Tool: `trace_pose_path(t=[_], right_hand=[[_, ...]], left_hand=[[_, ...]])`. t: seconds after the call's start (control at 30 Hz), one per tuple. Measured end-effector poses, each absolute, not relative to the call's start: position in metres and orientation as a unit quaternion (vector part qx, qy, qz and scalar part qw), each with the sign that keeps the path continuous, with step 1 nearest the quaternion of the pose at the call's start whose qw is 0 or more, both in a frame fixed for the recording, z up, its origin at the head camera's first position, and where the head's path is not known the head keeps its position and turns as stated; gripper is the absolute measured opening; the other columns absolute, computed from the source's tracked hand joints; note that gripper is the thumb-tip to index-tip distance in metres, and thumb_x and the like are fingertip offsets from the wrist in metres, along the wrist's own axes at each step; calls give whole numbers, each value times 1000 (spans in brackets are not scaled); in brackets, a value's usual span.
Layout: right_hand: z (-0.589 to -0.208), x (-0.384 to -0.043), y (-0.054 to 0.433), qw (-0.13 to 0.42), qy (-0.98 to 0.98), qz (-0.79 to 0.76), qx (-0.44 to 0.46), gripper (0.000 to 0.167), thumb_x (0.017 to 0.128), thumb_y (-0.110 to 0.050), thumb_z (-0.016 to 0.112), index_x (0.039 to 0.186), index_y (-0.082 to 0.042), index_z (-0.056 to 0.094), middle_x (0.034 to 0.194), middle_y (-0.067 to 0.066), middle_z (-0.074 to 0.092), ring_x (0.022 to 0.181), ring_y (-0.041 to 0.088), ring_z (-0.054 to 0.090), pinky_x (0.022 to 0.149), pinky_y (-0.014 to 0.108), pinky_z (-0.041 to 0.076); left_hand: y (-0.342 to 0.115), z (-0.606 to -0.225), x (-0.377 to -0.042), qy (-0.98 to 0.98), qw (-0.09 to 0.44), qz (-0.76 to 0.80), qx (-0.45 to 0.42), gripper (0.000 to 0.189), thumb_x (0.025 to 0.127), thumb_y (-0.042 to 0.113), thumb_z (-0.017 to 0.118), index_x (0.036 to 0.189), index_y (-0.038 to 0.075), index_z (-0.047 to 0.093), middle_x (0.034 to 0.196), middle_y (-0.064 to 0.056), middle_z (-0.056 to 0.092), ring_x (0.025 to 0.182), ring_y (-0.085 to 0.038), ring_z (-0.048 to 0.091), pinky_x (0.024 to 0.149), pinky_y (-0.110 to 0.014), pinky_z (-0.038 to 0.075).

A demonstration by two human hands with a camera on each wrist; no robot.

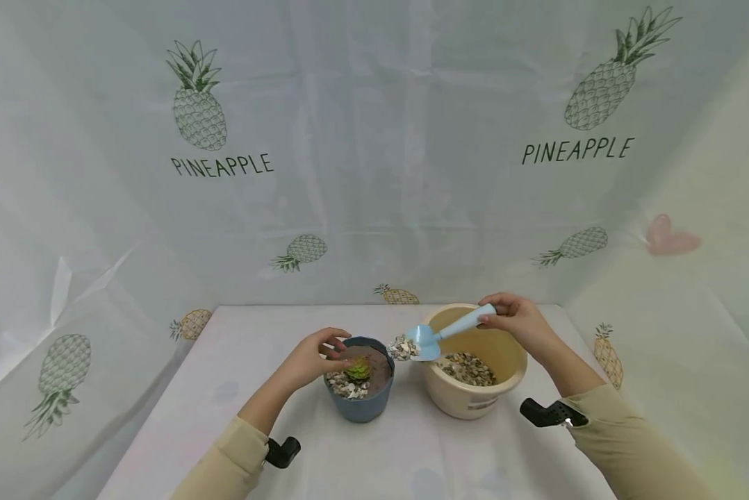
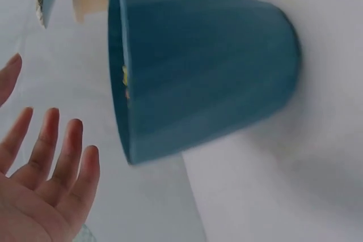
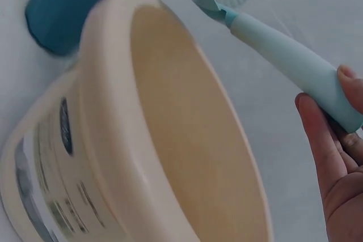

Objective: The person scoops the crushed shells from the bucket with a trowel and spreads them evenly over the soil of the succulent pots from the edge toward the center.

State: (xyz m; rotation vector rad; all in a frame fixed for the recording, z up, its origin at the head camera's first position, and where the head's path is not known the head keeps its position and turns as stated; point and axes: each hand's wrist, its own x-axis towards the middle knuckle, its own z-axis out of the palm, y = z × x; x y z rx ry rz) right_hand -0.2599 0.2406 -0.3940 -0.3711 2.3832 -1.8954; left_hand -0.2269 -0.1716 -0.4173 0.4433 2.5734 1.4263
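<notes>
My right hand (image 1: pixel 513 321) grips the end of a light blue hand trowel (image 1: pixel 465 322), thumb on one side of the handle and fingers on the other. The trowel's scoop carries pebbles (image 1: pixel 402 348) and hangs between the two pots, close to the blue pot's right rim. Over the left edge of the blue flowerpot (image 1: pixel 363 410) hovers my left hand (image 1: pixel 312 361), fingers loosely spread with nothing in them. Inside that pot a small green succulent (image 1: pixel 358 369) stands in brown soil, with whitish pebbles (image 1: pixel 348 386) along its front left side.
A cream tub (image 1: pixel 468 399) stands right of the blue pot, with mixed gravel (image 1: pixel 468 369) in its bottom. Both rest on a table with a pale cloth (image 1: pixel 374 472). A pineapple-printed curtain (image 1: pixel 374 173) rises behind the table.
</notes>
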Motion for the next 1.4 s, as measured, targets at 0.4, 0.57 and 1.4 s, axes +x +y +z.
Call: trace_pose_path(t=[0.4, 0.57, 1.4], right_hand=[[-408, -250, 203, 45, 745, -658, -104, 44, 90, -7, 71, 123, 16, 52, 103, 10, 71, 86, 20, 71, 82, 31, 55], [-410, -243, 195, 43, 736, -668, -103, 43, 90, -4, 69, 123, 16, 51, 104, 12, 71, 87, 23, 70, 81, 33, 56], [-416, -231, 192, 49, 738, -664, -106, 44, 89, -2, 70, 123, 18, 50, 101, 17, 68, 89, 21, 70, 85, 42, 54]], left_hand=[[-207, -435, -227, 867, 112, 444, 194, 61, 77, 10, 84, 131, 2, 56, 104, -11, 61, 98, -35, 59, 74, -38, 53], [-214, -442, -231, 876, 147, 414, 200, 67, 73, 9, 87, 132, 4, 56, 111, -11, 58, 103, -38, 57, 74, -39, 52], [-221, -450, -281, 869, 238, 335, 276, 82, 72, 8, 87, 143, 18, 47, 149, -9, 39, 134, -41, 37, 99, -60, 38]])
